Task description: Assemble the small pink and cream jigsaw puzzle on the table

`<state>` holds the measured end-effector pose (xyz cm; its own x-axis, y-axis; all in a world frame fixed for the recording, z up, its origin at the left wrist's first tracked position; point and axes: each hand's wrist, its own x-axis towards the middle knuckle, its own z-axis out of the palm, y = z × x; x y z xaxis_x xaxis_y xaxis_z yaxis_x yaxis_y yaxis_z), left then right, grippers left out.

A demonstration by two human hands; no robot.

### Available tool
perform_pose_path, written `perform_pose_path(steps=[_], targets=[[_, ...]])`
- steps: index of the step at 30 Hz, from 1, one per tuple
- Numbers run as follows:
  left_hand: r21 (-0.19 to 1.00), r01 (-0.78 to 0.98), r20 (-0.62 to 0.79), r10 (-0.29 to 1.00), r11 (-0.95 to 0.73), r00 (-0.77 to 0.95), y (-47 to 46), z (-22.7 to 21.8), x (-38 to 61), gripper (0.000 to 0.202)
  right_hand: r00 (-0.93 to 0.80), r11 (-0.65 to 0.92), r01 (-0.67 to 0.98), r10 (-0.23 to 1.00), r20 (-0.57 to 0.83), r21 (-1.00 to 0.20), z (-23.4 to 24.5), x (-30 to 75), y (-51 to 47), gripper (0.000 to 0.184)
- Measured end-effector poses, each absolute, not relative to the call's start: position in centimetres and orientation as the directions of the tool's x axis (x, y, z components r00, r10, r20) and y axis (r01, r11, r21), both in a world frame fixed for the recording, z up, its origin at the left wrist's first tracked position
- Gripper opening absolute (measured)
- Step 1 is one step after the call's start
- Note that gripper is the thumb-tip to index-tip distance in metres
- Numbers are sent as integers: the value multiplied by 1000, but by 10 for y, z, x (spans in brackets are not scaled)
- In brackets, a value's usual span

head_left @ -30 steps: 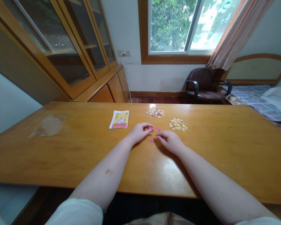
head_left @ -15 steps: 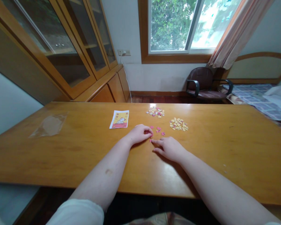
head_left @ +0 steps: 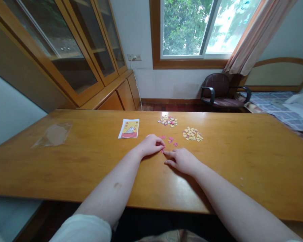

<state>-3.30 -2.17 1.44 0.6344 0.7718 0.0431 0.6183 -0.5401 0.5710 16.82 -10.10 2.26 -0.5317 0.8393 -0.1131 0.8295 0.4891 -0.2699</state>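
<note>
My left hand (head_left: 152,145) rests on the desk, its thumb and fingertips pinched on a small pink jigsaw puzzle piece (head_left: 163,148) that they partly cover. Facing it from the right, my right hand (head_left: 183,159) lies low with the index finger stretched out and the thumb apart. That index fingertip touches the edge of a pink piece (head_left: 162,151) beside the left fingertips. Just beyond both hands are several loose pink pieces (head_left: 171,139). Farther back sit a pile of mixed pieces (head_left: 168,121) and a pile of yellow pieces (head_left: 192,134).
On the wooden desk (head_left: 91,168), a picture card (head_left: 129,128) with a white animal lies left of the pieces. A clear plastic bag (head_left: 54,134) is at the far left. Past the desk stand a glass-door cabinet (head_left: 101,79), an office chair (head_left: 218,89) and a bed (head_left: 275,104).
My left fingertips have shifted slightly toward the piece under my right index finger. Both hands otherwise keep nearly the same place, and the piles have not moved.
</note>
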Motion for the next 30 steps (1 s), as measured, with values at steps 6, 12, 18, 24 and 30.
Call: perform_pose_path(steps=[6, 12, 18, 24, 30], targets=[[539, 616, 53, 754, -574, 655, -22, 14, -31, 20, -535, 486, 824, 837, -119, -291, 22, 167, -101, 51], [479, 646, 73, 760, -594, 646, -21, 12, -31, 17, -533, 481, 824, 837, -123, -299, 23, 166, -101, 50], [475, 641, 75, 754, -603, 653, -20, 10, -30, 17, -526, 474, 827, 843, -114, -303, 22, 167, -101, 50], [508, 644, 46, 764, -572, 643, -19, 8, -29, 19, -521, 466, 830, 844, -126, -307, 24, 167, -102, 51], [477, 673, 38, 778, -566, 627, -19, 8, -29, 18, -522, 468, 829, 845, -121, -306, 23, 167, -102, 51]])
